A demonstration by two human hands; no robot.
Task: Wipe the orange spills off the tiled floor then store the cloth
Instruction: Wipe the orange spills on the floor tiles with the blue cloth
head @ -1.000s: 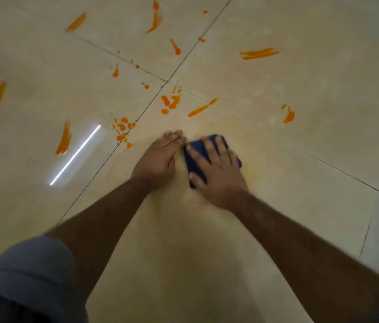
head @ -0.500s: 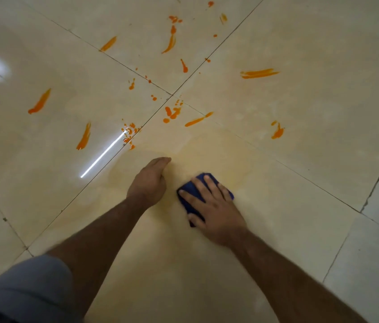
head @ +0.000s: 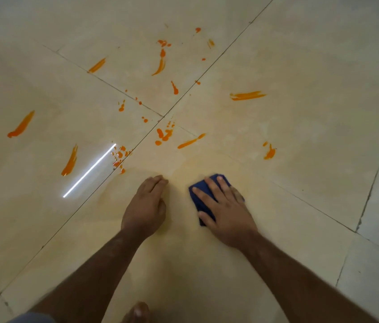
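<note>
Right hand (head: 227, 212) presses the cloth (head: 199, 201) flat; left hand (head: 146, 207) rests flat beside it, holding nothing. Nearest spills (head: 191, 141) sit just ahead of both hands' fingertips.

Tiled floor (head: 312, 54), glossy cream: dark grout lines (head: 184, 95) are crossing near its middle. Orange spills (head: 246, 96) are lying scattered over four tiles, long streaks outward and small drops clustering by the crossing. A faint yellowish film is showing on the nearest tile. A blue cloth (head: 199, 199) is lying flat there under the right hand (head: 228, 213). The left hand (head: 145, 210) is resting palm-down beside it, apart.
</note>
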